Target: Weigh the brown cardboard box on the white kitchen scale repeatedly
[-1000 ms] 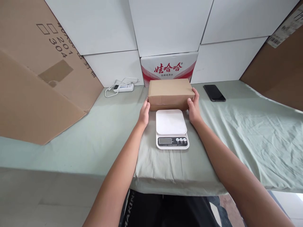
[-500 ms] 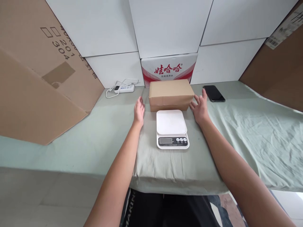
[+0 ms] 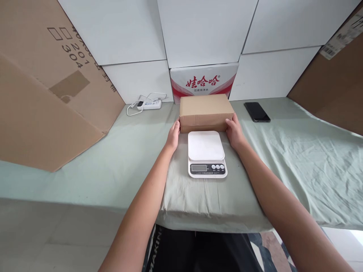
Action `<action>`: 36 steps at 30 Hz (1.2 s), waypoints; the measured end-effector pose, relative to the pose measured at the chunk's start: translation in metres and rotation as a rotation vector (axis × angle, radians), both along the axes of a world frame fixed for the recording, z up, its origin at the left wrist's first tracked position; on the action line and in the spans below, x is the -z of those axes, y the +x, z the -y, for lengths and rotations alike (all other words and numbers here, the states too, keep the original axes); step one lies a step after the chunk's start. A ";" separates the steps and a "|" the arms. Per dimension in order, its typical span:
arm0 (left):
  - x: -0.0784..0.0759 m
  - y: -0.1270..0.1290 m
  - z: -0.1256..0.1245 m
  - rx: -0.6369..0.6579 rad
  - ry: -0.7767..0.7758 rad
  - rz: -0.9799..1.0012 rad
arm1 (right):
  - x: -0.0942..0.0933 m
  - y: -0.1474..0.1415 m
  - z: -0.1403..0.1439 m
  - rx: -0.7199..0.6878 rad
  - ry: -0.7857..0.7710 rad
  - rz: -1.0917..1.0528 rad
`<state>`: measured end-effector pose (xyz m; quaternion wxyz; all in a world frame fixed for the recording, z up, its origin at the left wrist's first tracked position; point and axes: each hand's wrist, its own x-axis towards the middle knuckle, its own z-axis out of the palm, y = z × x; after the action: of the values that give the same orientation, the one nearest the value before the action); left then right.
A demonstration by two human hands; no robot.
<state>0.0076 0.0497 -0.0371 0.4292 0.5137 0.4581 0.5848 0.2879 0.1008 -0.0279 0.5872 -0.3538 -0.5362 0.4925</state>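
A small brown cardboard box [image 3: 207,107] rests on the cloth, held from both ends. My left hand [image 3: 173,135] presses against its left end, thumb toward the front and the other fingers mostly hidden along the side. At the right end, my right hand [image 3: 235,132] grips the corner, with the thumb on the front face and fingers behind. Directly in front of the box lies a white kitchen scale [image 3: 206,146], its plate bare and its display blank, with buttons to the right of the display.
Behind the box stands a white and red printed carton [image 3: 202,81]. A black phone [image 3: 257,112] lies to the right. At the back left is a white power strip [image 3: 149,104] with a cable. Large cardboard sheets [image 3: 56,113] flank the green cloth-covered table [image 3: 127,162].
Both my hands have moved inward from beside the box and closed on its two ends. The box and scale stay in place on the table.
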 end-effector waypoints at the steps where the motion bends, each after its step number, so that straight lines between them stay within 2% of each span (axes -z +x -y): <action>1: -0.001 0.001 0.002 -0.011 -0.016 0.009 | 0.001 0.000 -0.002 0.005 0.002 0.001; 10: -0.014 0.007 0.011 -0.069 -0.078 0.033 | 0.009 0.001 -0.012 0.028 0.073 0.076; 17: -0.012 0.006 0.010 -0.042 -0.094 0.026 | 0.013 0.000 -0.012 0.073 0.099 0.149; 24: -0.006 0.004 0.007 -0.008 0.000 0.034 | 0.001 -0.004 0.002 0.080 0.108 0.150; 27: -0.011 0.003 0.010 -0.045 0.054 0.013 | -0.011 -0.008 0.011 0.081 0.144 0.155; 31: -0.031 0.004 0.028 -0.060 0.195 -0.065 | -0.033 -0.006 0.032 0.081 0.245 0.188; 34: -0.045 0.007 0.058 -0.040 0.261 -0.092 | -0.044 0.003 0.057 0.079 0.301 0.231; 36: -0.049 0.009 0.081 -0.024 0.264 -0.100 | -0.045 0.011 0.076 0.092 0.320 0.267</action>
<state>0.0161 -0.0314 0.0121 0.3274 0.5888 0.4040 0.6188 0.2989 0.0245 0.0172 0.5814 -0.3421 -0.6639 0.3227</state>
